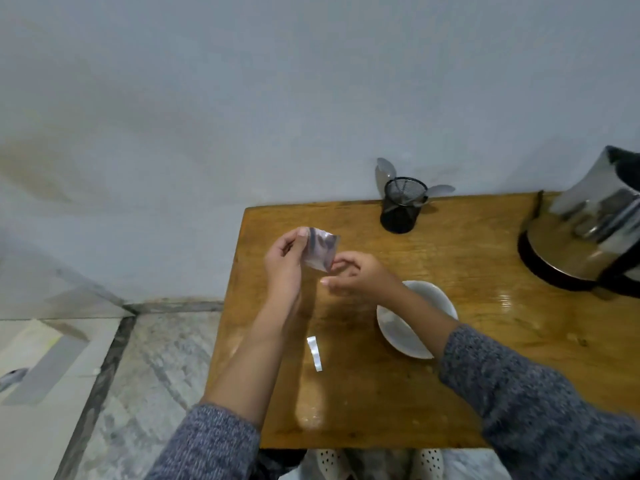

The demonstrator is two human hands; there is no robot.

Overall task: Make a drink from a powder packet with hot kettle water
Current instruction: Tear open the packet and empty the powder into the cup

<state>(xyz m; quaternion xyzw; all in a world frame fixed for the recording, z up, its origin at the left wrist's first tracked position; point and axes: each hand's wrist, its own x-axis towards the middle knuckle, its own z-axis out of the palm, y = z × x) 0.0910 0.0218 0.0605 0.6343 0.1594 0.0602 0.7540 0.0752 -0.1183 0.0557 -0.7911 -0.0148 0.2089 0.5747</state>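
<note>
A small silvery powder packet [320,251] is held up over the wooden table [478,341], left of centre. My left hand [284,268] pinches its upper left corner. My right hand [356,274] pinches its lower right corner with thumb and forefinger. A white cup [408,332] stands on the table just under my right forearm, which hides part of its rim. A torn-off silver strip [314,353] lies flat on the table in front of the cup's left side. A steel kettle [588,226] on a black base stands at the far right.
A black mesh holder [401,207] with spoons stands at the table's back edge against the grey wall. The table's left edge drops to a marble floor [145,368]. Shoes show under the table's front edge.
</note>
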